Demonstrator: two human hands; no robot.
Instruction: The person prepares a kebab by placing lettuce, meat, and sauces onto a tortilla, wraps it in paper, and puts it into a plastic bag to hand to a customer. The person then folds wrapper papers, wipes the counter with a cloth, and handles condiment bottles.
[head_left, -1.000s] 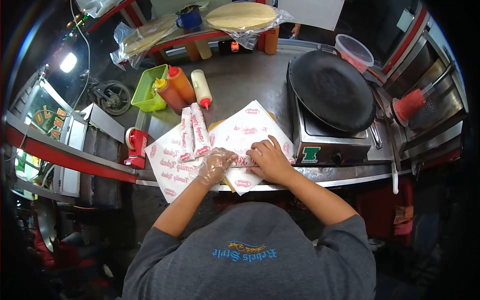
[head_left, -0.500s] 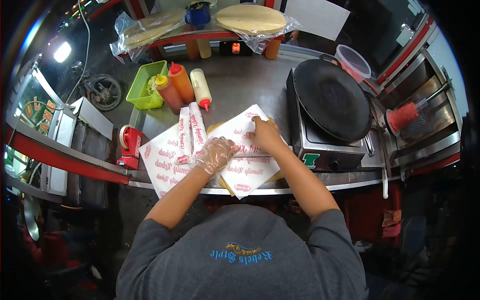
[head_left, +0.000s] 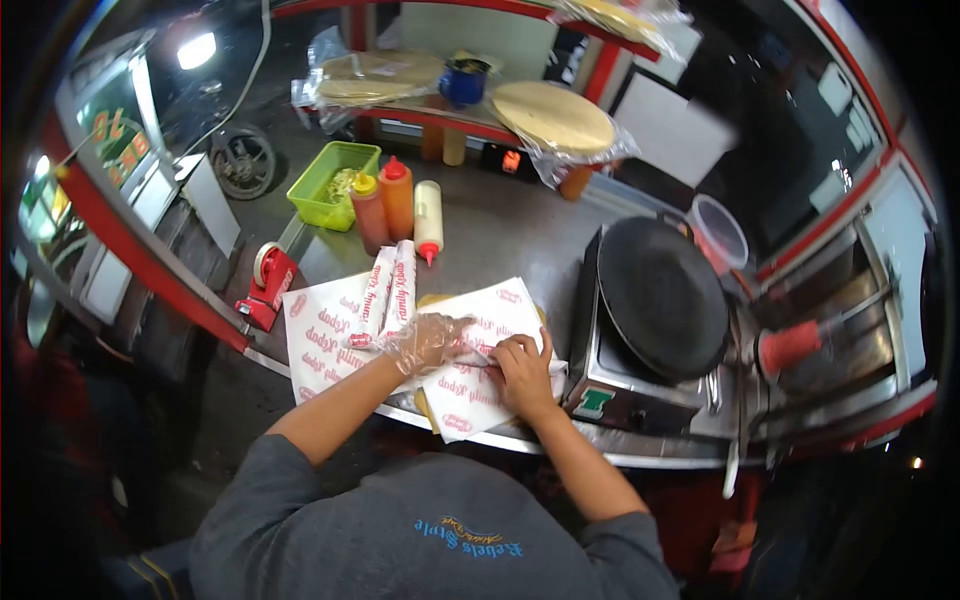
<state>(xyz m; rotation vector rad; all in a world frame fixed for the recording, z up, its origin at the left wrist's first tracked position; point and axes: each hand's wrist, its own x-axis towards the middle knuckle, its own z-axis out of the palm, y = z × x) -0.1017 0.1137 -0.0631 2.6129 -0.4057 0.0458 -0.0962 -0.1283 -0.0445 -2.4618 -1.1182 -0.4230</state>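
My left hand point(head_left: 428, 342), in a clear plastic glove, presses with bent fingers on a sheet of printed wrapping paper point(head_left: 458, 405). My bare right hand point(head_left: 524, 374) has its fingers curled over a fold in the same sheet, close to the left fingertips. Whatever lies under the fold is hidden. Brown paper point(head_left: 424, 404) peeks out beneath the sheet. Two wrapped kebabs point(head_left: 402, 285) lie side by side just beyond my left hand, on another printed sheet point(head_left: 318, 345).
Sauce bottles point(head_left: 396, 205) and a green basket point(head_left: 318, 185) of shredded vegetables stand at the back left. A red tape dispenser point(head_left: 268, 290) sits by the left edge. On the right, a black griddle pan point(head_left: 662, 300) tops a stove. Flatbreads point(head_left: 552, 118) rest on the shelf.
My right hand has come from the sheet's far part toward me and curled over the fold. My left hand remains on the paper. The camera view has turned and shifted.
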